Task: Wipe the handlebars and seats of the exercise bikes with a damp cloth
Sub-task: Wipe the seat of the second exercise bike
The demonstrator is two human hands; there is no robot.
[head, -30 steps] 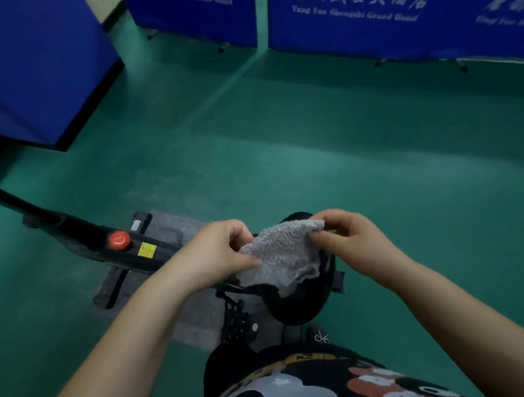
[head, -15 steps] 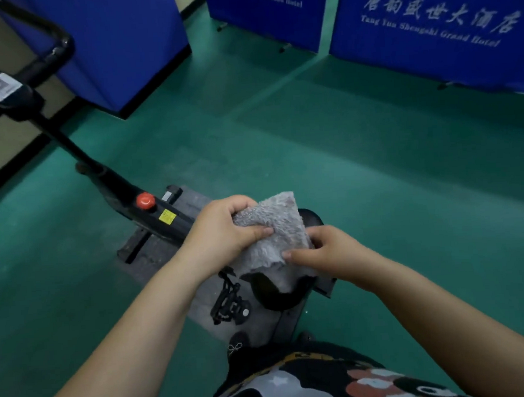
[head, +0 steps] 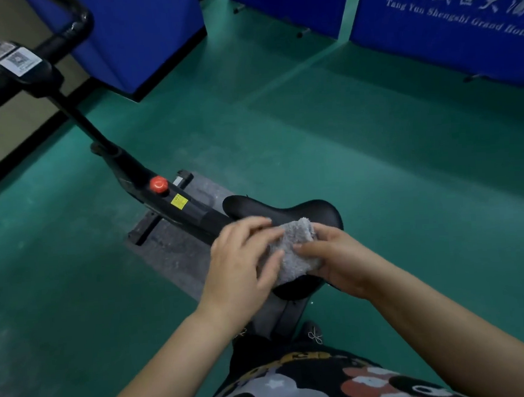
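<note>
Head view, angled down, close.

A second ago I held the grey cloth [head: 294, 251] stretched open in the air between my hands; now it is bunched into a wad and pressed down on the black bike seat [head: 281, 214]. My left hand [head: 243, 261] and right hand [head: 335, 261] have closed in together over it. The handlebars [head: 25, 56] have come into view at upper left.
</note>
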